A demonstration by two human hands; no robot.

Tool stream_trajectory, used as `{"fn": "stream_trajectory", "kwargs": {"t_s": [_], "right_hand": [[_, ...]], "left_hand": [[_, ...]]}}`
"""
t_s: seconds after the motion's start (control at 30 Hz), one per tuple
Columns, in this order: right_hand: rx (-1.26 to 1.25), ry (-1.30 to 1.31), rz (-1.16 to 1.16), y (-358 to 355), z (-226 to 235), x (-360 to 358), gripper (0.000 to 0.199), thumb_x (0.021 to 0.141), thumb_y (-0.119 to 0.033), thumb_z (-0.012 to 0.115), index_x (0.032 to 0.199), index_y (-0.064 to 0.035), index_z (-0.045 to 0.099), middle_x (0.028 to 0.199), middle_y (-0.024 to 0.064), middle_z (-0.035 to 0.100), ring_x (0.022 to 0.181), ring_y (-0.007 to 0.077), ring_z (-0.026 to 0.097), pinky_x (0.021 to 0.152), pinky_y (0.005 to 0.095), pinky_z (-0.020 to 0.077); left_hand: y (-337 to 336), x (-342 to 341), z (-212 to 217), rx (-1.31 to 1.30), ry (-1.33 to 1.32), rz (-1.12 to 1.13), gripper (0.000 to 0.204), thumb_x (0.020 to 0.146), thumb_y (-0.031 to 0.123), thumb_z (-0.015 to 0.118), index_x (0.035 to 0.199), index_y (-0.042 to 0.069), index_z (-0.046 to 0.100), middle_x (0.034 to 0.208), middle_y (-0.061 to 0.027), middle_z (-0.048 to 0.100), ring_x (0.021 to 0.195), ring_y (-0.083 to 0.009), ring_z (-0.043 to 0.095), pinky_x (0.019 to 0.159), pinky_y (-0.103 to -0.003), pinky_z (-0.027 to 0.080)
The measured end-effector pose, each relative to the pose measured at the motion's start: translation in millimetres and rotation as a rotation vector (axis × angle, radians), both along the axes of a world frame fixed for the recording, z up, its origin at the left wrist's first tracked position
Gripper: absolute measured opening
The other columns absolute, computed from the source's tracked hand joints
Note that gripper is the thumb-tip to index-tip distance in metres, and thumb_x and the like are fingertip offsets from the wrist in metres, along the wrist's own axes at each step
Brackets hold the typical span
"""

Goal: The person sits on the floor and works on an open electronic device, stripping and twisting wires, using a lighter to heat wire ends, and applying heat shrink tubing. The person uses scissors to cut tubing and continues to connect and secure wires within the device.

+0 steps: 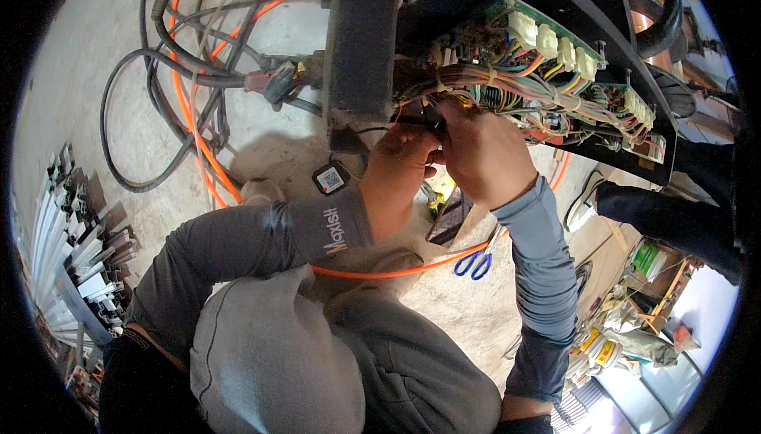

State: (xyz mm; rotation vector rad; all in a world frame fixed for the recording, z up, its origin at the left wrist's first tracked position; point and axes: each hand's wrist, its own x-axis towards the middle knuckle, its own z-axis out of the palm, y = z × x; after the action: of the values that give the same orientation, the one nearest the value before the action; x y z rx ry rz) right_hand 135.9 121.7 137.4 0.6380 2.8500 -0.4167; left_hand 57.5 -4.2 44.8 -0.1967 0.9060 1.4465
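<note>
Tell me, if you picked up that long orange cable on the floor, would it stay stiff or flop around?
Probably floppy: the orange cable lies in loose curves across the concrete floor and loops among the grey cables. It likely would sag from the hand rather than hold a shape. Being long and tangled with the others, it may drag or snag when pulled.

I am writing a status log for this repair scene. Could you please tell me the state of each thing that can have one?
Left hand: closed around a small dark part at the wiring.
Right hand: closed, pinching the same spot.
Wire bundle: tied, exposed.
Blue scissors: lying on the floor, blades hidden.
Orange cable: loose on the floor.
</note>
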Motion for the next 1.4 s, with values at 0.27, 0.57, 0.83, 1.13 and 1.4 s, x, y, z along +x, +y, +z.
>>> {"fn": "stream_trajectory", "kwargs": {"t_s": [0.27, 0.57, 0.83, 1.13, 1.4], "right_hand": [[-0.056, 0.125, -0.104, 2.9, -4.7, -6.3, 0.011, 0.095, -0.014, 0.064, 0.095, -0.0039, 0.062, 0.075, 0.0261, 0.064, 0.073, 0.0481, 0.064, 0.062, 0.0550, 0.0500], [-0.393, 0.349, -0.293, 2.5, -21.4, -6.2, 0.012, 0.091, -0.011, 0.065, 0.095, 0.0001, 0.064, 0.086, 0.0245, 0.068, 0.084, 0.0491, 0.065, 0.071, 0.0529, 0.0519], [-0.606, 0.363, -0.479, -2.4, -39.1, -0.1, 0.019, 0.098, 0.000, 0.061, 0.116, 0.0018, 0.064, 0.104, 0.0152, 0.069, 0.099, 0.0235, 0.069, 0.084, 0.0324, 0.0543], [-0.701, 0.869, -0.787, -41.0, -27.3, 6.4, 0.023, 0.100, -0.006, 0.064, 0.122, -0.0005, 0.060, 0.081, 0.0032, 0.061, 0.068, 0.0172, 0.057, 0.067, 0.0282, 0.0485], [-0.780, 0.656, -0.674, -37.7, 10.0, 26.9, 0.034, 0.096, -0.006, 0.073, 0.128, 0.0022, 0.063, 0.082, -0.0009, 0.066, 0.066, 0.0044, 0.051, 0.059, 0.0218, 0.0430]], "left_hand": [[-0.7, 1.3, 6.3, 0.033, 0.080, 0.038, 0.025, 0.096, 0.004, 0.058, 0.120, 0.008, 0.064, 0.122, -0.0039, 0.068, 0.111, -0.0181, 0.064, 0.093, -0.036, 0.051], [-15.0, 2.2, -7.1, 0.242, 0.699, -0.093, 0.042, 0.087, -0.018, 0.054, 0.120, 0.005, 0.064, 0.124, -0.0128, 0.066, 0.114, -0.0289, 0.065, 0.097, -0.041, 0.053], [-11.7, -6.8, -1.9, 0.256, 0.893, -0.085, 0.037, 0.083, -0.016, 0.054, 0.113, 0.002, 0.064, 0.118, -0.0175, 0.066, 0.107, -0.0374, 0.063, 0.092, -0.047, 0.051], [-5.8, 4.4, -1.3, 0.297, 0.533, -0.055, 0.020, 0.096, 0.006, 0.056, 0.116, 0.003, 0.061, 0.116, -0.0087, 0.064, 0.103, -0.0173, 0.065, 0.090, -0.032, 0.054], [-7.4, -10.0, 2.0, 0.368, 0.705, -0.119, 0.028, 0.097, 0.006, 0.057, 0.124, 0.002, 0.062, 0.122, -0.0099, 0.064, 0.108, -0.0191, 0.066, 0.090, -0.032, 0.055]]}}
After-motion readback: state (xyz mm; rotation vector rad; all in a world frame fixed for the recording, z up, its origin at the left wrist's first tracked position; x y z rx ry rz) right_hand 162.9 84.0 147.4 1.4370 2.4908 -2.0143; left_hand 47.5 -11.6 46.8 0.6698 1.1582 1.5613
